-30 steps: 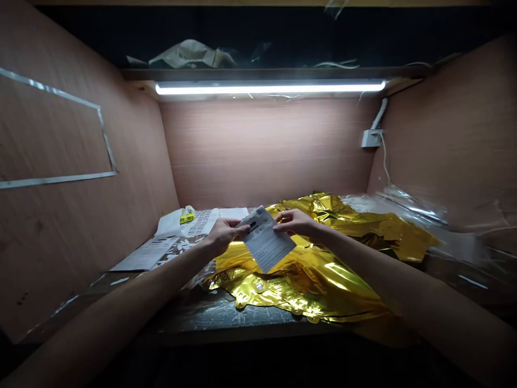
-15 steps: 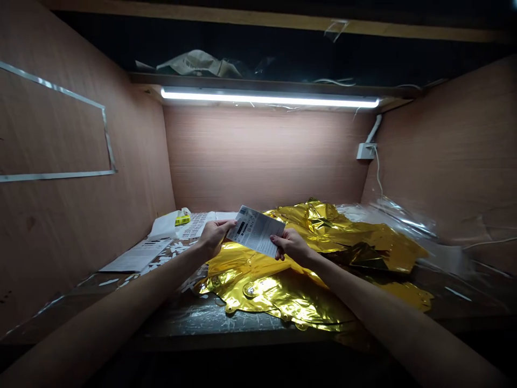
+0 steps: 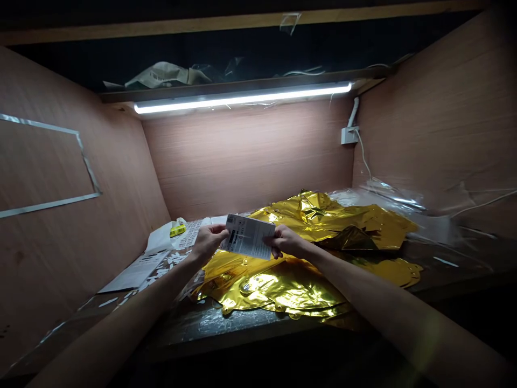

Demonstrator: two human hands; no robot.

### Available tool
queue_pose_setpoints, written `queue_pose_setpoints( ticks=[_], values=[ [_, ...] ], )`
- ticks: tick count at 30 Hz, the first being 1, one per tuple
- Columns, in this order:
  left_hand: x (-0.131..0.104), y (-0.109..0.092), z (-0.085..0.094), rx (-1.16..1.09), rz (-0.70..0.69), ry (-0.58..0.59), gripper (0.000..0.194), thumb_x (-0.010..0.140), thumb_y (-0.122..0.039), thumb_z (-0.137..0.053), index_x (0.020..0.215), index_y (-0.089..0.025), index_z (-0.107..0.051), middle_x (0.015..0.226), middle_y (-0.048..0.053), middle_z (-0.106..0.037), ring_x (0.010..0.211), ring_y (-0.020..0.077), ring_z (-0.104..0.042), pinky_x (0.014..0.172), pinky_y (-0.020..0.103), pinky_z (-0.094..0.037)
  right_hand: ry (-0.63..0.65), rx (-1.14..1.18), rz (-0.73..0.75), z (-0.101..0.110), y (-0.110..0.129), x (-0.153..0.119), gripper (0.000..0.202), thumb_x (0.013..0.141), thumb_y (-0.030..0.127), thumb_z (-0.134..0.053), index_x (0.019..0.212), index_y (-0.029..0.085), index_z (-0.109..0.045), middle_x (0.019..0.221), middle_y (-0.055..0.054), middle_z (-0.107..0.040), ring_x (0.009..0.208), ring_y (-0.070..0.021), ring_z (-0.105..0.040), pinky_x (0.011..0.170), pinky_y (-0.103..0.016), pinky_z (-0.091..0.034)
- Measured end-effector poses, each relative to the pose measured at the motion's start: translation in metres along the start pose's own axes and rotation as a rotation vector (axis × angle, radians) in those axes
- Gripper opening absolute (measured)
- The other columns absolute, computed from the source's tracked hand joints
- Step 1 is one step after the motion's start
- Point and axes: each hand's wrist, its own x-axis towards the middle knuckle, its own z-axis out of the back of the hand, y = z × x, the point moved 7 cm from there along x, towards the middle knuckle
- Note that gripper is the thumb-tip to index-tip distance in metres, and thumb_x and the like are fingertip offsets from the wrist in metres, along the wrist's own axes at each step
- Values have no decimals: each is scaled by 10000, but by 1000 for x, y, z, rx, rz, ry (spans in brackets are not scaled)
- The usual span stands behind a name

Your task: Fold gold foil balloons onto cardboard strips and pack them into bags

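Note:
A white printed card point(image 3: 249, 237) with a dark code at its upper left corner is held up above the shiny gold foil point(image 3: 274, 285). My left hand point(image 3: 210, 241) pinches the card's left edge between thumb and fingers. At the right edge, my right hand point(image 3: 286, 241) grips it with the thumb on the front face. The gold foil lies crumpled beneath and behind both hands, reaching toward the right. Small print on the card is too fine to read.
Printed sheets point(image 3: 133, 272), white paper scraps point(image 3: 172, 260) and a yellow packet point(image 3: 177, 230) lie at the left. Clear plastic point(image 3: 391, 195) and a thin cable point(image 3: 364, 153) are at the right. A lit tube point(image 3: 242, 99) spans the shelf edge above.
The view has tilted and shifted, so the surroundings sit further left. The card has turned slightly to a more level angle, still in both hands.

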Motion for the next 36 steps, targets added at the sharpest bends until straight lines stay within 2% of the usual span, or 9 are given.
queue_pose_setpoints(
  ticks=[5, 9, 19, 22, 25, 30, 33, 36],
  values=[
    [-2, 3, -6, 130, 14, 129, 275, 689, -242, -701, 915, -132, -811, 829, 55, -785, 760, 221, -713, 738, 308, -543, 26, -20, -25, -1, -3, -3, 394, 754, 462, -749, 576, 159, -573, 439, -14, -590, 339, -80, -452, 371, -204, -357],
    [0, 8, -5, 199, 14, 160, 263, 687, -214, -661, 897, -128, -795, 848, 59, -778, 811, 233, -717, 772, 321, -551, 36, -29, -45, -2, -5, -5, 399, 763, 469, -745, 578, 159, -574, 439, -13, -583, 344, -80, -452, 378, -205, -357],
    [-4, 9, -11, 245, 33, 205, 167, 638, -171, -616, 751, -124, -730, 710, 17, -705, 628, 149, -613, 588, 237, -462, 62, -48, -78, -3, -8, -5, 338, 801, 412, -705, 616, 160, -579, 449, -14, -582, 368, -97, -483, 399, -214, -381],
    [-3, 11, -10, 233, 47, 228, 176, 625, -164, -614, 749, -129, -734, 707, 18, -706, 623, 148, -613, 586, 236, -468, 63, -51, -78, -2, -10, -5, 308, 810, 393, -690, 636, 162, -586, 450, -9, -577, 379, -105, -496, 402, -216, -387],
    [-2, 14, -9, 131, 118, 312, 207, 649, -198, -666, 814, -126, -767, 785, 63, -746, 689, 178, -662, 657, 269, -522, 29, -55, -79, 4, -13, -4, 284, 811, 369, -686, 645, 159, -591, 441, -4, -563, 382, -103, -495, 402, -211, -388],
    [-3, 18, -4, -209, 336, 447, 299, 730, -336, -730, 890, -94, -801, 931, 183, -777, 798, 251, -723, 762, 341, -568, -19, -28, -76, 11, -17, -4, 285, 796, 374, -708, 660, 151, -595, 448, -1, -555, 386, -92, -481, 396, -201, -377],
    [-6, 16, -1, -226, 378, 512, 310, 754, -303, -763, 969, -84, -810, 1006, 202, -776, 824, 246, -732, 808, 344, -569, -8, -19, -80, 10, -17, -4, 289, 779, 380, -727, 669, 150, -590, 449, 10, -539, 387, -87, -477, 392, -197, -369],
    [-10, 10, 1, -160, 362, 536, 331, 745, -244, -835, 1036, -89, -809, 1031, 198, -776, 853, 229, -733, 826, 317, -560, -13, 0, -83, 9, -16, -5, 300, 768, 401, -742, 697, 153, -589, 450, 25, -524, 378, -83, -461, 383, -199, -362]
  ],
)
